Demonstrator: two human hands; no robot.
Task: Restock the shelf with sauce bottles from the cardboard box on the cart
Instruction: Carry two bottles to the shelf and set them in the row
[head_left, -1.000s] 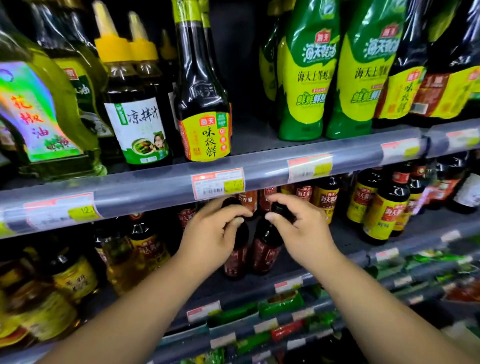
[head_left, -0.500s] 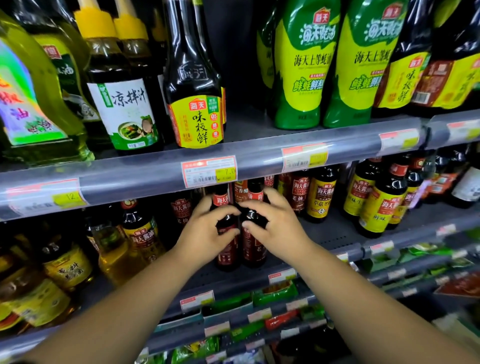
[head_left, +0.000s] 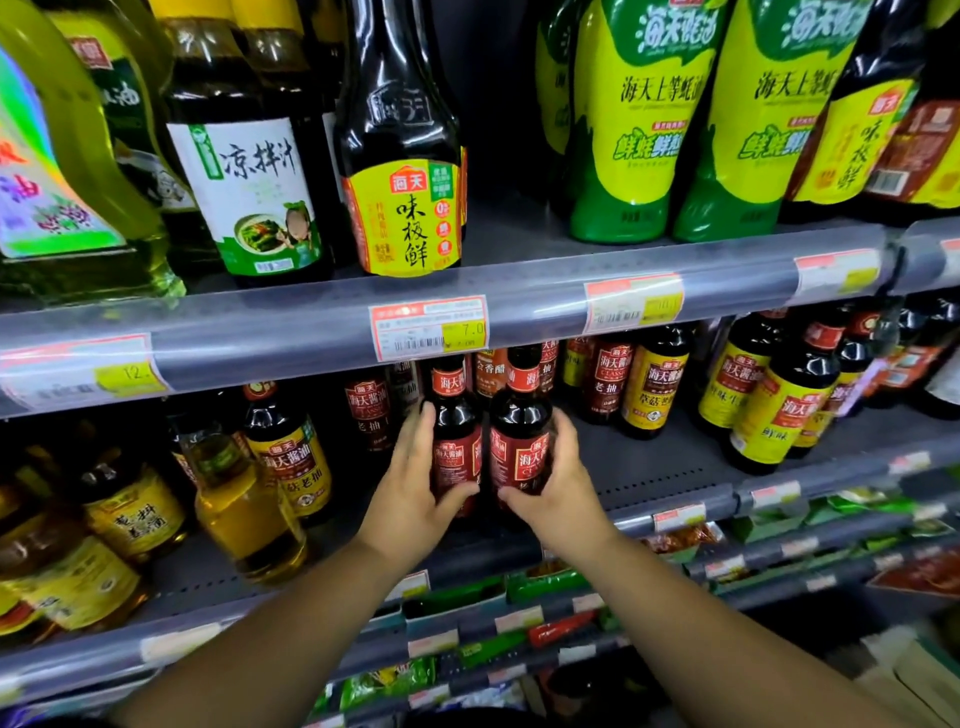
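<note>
Both hands have slid down from the caps to the bodies of two small dark glass sauce bottles with red labels and red neck bands. The left hand (head_left: 410, 501) curls round the left bottle (head_left: 453, 415) from its nine o'clock side, thumb lying across the lower label. The right hand (head_left: 563, 491) curls round the right bottle (head_left: 522, 415) from three o'clock in the same way. The pair stands upright, side by side and touching or nearly so, on the grey metal shelf (head_left: 654, 467). It is directly below the red-and-white price tag (head_left: 428, 327) at twelve o'clock.

At nine o'clock of the pair stand a dark bottle with a yellow label (head_left: 291, 462) and a clear bottle of golden oil (head_left: 247, 514). At three o'clock a bare stretch of shelf runs to more yellow-labelled dark bottles (head_left: 769, 426). The cardboard box and cart are out of view.

These bottles look full, so probably heavy for their size, rigid, and breakable if knocked together or against the shelf lip. The glossy shoulders would likely be slippery. The paper label at the waist should give the surest hold, better than the narrow neck or cap.
</note>
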